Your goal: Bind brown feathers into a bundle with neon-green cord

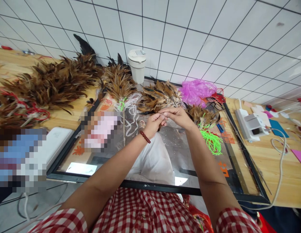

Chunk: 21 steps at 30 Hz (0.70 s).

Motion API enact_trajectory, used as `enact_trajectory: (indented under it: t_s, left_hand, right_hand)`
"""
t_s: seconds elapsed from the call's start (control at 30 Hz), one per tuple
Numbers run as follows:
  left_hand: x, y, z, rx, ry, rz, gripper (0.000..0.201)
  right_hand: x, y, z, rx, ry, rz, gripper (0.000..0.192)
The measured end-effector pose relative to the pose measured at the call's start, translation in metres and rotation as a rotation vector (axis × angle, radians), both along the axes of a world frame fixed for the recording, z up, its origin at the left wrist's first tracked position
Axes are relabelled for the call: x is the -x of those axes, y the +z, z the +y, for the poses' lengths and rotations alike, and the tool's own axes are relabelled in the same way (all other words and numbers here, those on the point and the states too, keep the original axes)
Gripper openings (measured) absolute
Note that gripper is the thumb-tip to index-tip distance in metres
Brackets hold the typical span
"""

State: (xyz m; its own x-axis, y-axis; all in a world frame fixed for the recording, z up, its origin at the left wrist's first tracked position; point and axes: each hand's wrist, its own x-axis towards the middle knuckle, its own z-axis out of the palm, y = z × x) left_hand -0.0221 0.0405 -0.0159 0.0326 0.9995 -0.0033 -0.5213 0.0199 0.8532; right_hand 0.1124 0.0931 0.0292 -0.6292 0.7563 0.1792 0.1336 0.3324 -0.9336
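Observation:
Fingers of my left hand and my right hand meet above a framed glass panel. Both are closed in a pinch; whatever is between the fingertips is too small or hidden to make out. Just behind them lies a bundle of brown feathers. To its left, a feather duster has a thin stick handle and a green tie. White cord is looped beside that stick. Right of my right hand are a smaller feather bundle and bright green cord.
A lidded white cup stands by the tiled wall, and a purple plastic bag lies at the back. Large feather bundles cover the left side. A white power strip with a cable sits right. A white box-shaped device is left.

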Motion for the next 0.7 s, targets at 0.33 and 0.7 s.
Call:
enact_trajectory:
  t_s: [0.33,0.7]
  left_hand:
    - [0.0,-0.005,0.003,0.089,-0.007,-0.1,0.035]
    - [0.005,-0.002,0.003,0.126,0.014,-0.12,0.037]
  right_hand:
    - [0.012,-0.01,0.002,0.175,-0.225,0.096,0.03]
    - [0.01,0.0,-0.001,0.156,-0.272,0.131,0.035]
